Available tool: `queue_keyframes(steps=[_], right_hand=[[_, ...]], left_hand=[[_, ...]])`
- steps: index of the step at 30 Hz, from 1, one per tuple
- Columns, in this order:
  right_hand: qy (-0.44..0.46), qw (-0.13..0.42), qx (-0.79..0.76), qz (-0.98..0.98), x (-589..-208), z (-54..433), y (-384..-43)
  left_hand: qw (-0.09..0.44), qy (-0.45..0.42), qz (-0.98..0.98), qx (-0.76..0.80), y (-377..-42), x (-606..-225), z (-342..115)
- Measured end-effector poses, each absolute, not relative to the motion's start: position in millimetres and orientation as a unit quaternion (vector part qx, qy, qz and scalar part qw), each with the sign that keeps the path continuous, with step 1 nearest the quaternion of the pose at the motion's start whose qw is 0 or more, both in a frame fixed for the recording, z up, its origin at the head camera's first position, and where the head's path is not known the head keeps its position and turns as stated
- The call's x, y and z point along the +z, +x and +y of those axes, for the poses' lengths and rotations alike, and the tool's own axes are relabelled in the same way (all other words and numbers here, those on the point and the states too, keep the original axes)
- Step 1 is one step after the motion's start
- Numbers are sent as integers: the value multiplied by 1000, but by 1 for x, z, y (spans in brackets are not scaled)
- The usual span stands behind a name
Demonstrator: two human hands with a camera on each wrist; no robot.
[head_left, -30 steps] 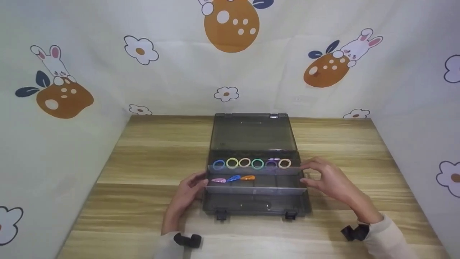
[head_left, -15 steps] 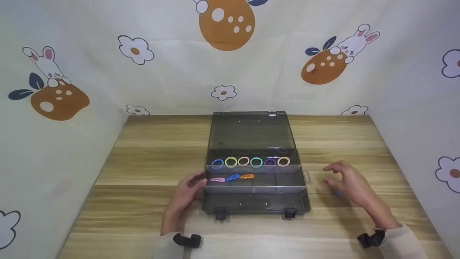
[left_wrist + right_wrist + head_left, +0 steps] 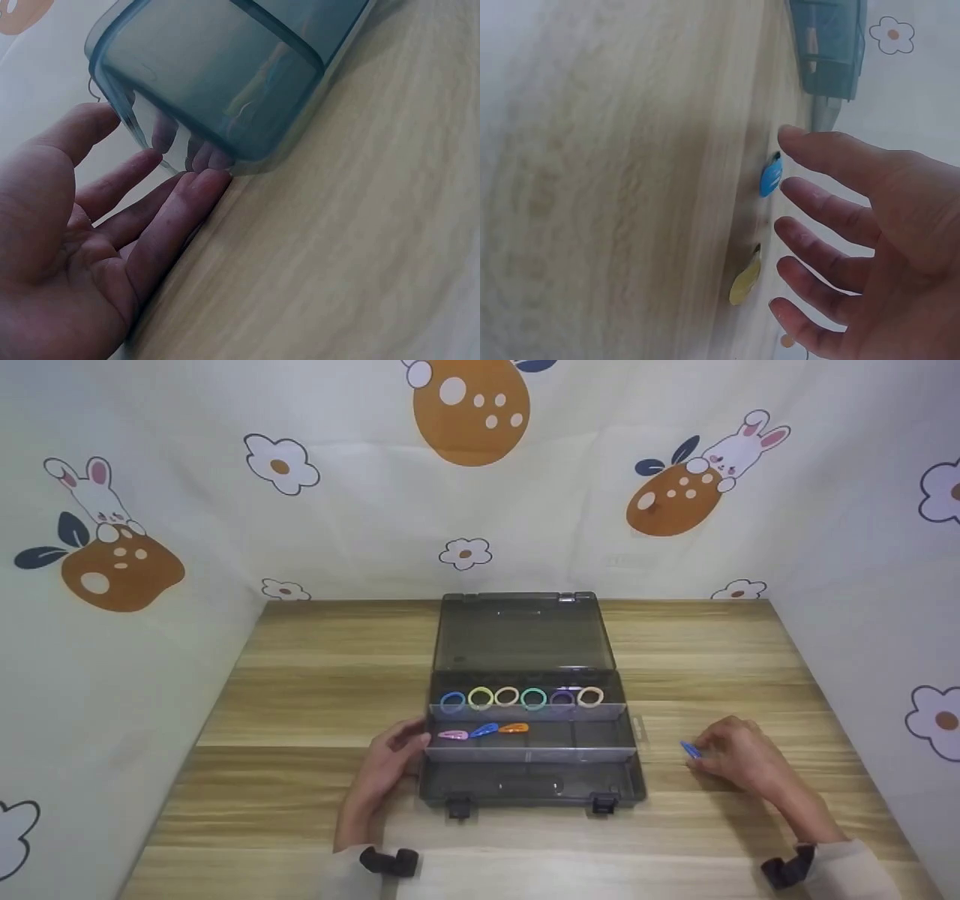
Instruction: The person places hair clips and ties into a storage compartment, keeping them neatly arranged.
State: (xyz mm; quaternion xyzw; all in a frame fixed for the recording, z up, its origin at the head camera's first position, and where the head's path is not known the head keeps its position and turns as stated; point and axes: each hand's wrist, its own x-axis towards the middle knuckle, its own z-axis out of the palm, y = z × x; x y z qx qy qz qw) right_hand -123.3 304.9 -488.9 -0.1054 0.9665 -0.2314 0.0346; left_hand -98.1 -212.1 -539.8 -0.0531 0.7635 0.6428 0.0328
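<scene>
A grey see-through plastic box lies with its lid back on the table. In its back row are several colored hair ties. The middle row holds three snap hair clips: pink, blue and orange. My left hand rests its fingertips against the box's left side wall. To the right of the box, my right hand has thumb and index finger right at another blue hair clip, with a gap between them in the right wrist view. A yellow hair clip lies below its other fingers.
The lid lies back toward the patterned cloth behind the table. Clear dividers part the rows, and two latches stick out at the box's front. Wood-grain table top extends on both sides.
My right hand has left the box's right side, moved right and toward me, and come down at the blue clip. The left hand has stayed at the box.
</scene>
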Motion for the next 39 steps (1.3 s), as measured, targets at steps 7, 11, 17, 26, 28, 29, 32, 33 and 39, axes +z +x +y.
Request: queue_keyframes(steps=[7,11,17,26,28,29,32,33,39], right_hand=[[-96,47,-213,971,-491,308,-123],[-103,35,-203,973,-491,308,-125],[-111,19,-187,976,-492,306,-130],[-124,-28,-220,967,-483,294,-138],[-132,-39,-230,963,-480,290,-139],[-138,-46,-233,962,-478,288,-139],[-158,-64,-239,956,-473,280,-140],[-165,-69,-240,954,-471,277,-140],[-203,-84,-252,942,-461,256,-140]], left_hand=[[36,-48,757,651,-99,-542,-213],[38,-47,752,657,-100,-541,-213],[35,-51,752,657,-99,-542,-212],[36,-52,751,657,-99,-543,-213],[32,-50,754,654,-99,-542,-213],[30,-49,754,654,-99,-542,-212],[27,-46,754,655,-99,-542,-212],[27,-45,753,656,-99,-542,-211],[30,-47,744,666,-99,-543,-212]])
